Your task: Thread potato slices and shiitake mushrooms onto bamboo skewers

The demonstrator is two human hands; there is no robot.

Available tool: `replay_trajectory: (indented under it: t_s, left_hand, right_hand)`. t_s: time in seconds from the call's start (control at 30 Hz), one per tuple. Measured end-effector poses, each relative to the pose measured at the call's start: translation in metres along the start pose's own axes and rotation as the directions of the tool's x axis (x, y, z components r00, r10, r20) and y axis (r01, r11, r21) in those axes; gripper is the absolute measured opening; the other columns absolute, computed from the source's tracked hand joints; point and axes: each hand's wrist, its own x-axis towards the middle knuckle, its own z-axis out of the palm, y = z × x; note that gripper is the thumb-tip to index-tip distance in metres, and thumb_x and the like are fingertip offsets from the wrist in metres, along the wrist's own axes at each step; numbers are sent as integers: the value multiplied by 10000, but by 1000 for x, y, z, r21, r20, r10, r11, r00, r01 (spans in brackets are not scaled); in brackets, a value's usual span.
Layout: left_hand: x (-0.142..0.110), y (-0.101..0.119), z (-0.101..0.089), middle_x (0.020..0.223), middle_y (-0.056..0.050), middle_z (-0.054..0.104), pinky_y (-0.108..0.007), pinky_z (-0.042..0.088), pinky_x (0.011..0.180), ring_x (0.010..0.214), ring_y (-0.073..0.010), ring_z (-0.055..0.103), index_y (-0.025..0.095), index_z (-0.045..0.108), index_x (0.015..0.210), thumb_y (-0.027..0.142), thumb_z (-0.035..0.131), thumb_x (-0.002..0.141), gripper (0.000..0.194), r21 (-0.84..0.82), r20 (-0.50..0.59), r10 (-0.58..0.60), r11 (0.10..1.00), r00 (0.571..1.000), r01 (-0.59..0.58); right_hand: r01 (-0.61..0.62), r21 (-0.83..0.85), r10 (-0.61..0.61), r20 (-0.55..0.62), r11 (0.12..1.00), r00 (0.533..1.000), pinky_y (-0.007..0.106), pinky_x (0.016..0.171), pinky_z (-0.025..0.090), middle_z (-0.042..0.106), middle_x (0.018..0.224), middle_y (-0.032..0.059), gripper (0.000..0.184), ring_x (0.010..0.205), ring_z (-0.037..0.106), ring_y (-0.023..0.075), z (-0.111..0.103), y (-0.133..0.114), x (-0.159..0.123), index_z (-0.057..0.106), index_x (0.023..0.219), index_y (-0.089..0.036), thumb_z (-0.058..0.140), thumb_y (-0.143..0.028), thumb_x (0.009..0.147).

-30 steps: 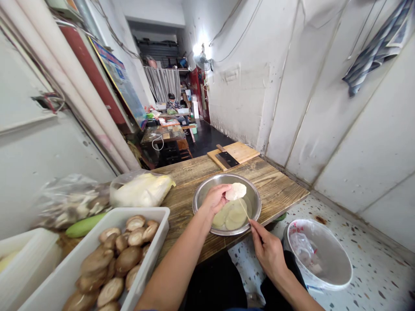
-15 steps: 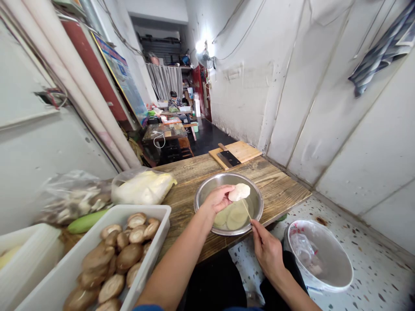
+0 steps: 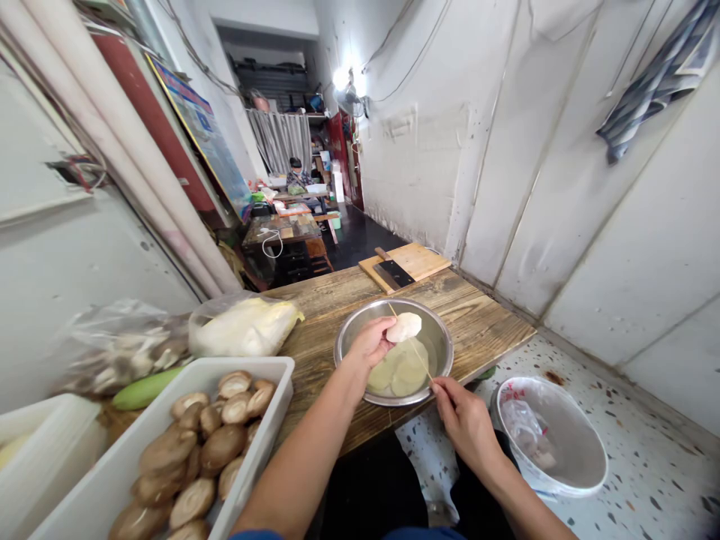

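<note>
Over the metal bowl (image 3: pixel 340 346), my left hand (image 3: pixel 371 341) pinches a pale potato slice (image 3: pixel 404 328). My right hand (image 3: pixel 462 420) grips the lower end of a thin wooden skewer (image 3: pixel 421 355) at the bowl's near right rim. The skewer runs up through the slice, and its far tip sticks out above the slice's upper left edge. More round potato slices (image 3: pixel 408 373) lie in liquid in the bowl, partly overlapping.
A white bin of brown mushrooms (image 3: pixel 225 446) stands at left, with bagged food (image 3: pixel 241 326) and a green vegetable (image 3: pixel 143 388) behind it. A cleaver (image 3: pixel 395 274) rests on a cutting board (image 3: pixel 423 261). On the floor at right is a lined bucket (image 3: pixel 568 442). A person (image 3: pixel 297 174) is far back.
The skewer has been pushed through the potato slice; its tip now shows beyond the far edge, where before it ended at the near edge. The view has shifted slightly.
</note>
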Motion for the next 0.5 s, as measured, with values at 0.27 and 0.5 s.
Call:
replay_trajectory:
  t_s: [0.27, 0.5]
  left_hand:
    - [-18, -10, 25, 655, -63, 647, -270, 489, 596, 576, -134, 590, 104, 665, 711, 135, 670, 686, 40, 224, 202, -100, 973, 974, 53]
    - [21, -17, 14, 585, -11, 637, -232, 448, 662, 605, -157, 573, 217, 678, 593, 24, 761, 485, 236, 675, 203, 154, 693, 967, -253]
  right_hand:
    - [42, -80, -47, -64, 996, 997, 241, 552, 443, 651, 662, 35, 319, 550, 609, 165, -20, -2, 9, 590, 890, -168, 321, -325, 958]
    - [-32, -37, 24, -209, 999, 978, 223, 498, 423, 645, 651, 48, 351, 561, 599, 163, -44, 12, 13, 626, 862, -157, 367, -381, 942]
